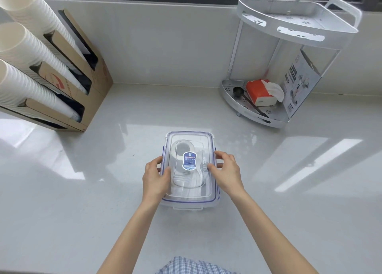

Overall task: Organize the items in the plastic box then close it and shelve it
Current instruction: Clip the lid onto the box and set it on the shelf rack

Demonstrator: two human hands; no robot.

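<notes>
Both hands clamp the clear plastic box (pixel 189 170) mid-counter: left hand (pixel 155 177) and right hand (pixel 226 171) press its purple-rimmed lid (pixel 191 138), blue label (pixel 189 160) on top. Glossy white counter (pixel 82 201) beneath. Farther back: paper-cup dispenser (pixel 62 71) left, white corner shelf (pixel 289 56) right, tissue pack (pixel 261 91) inside.

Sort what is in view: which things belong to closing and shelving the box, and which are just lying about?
Job:
plastic box
lid
left hand
right hand
corner shelf rack

Lying about:
paper cup stacks
cardboard holder
tissue pack
black scoop
</notes>
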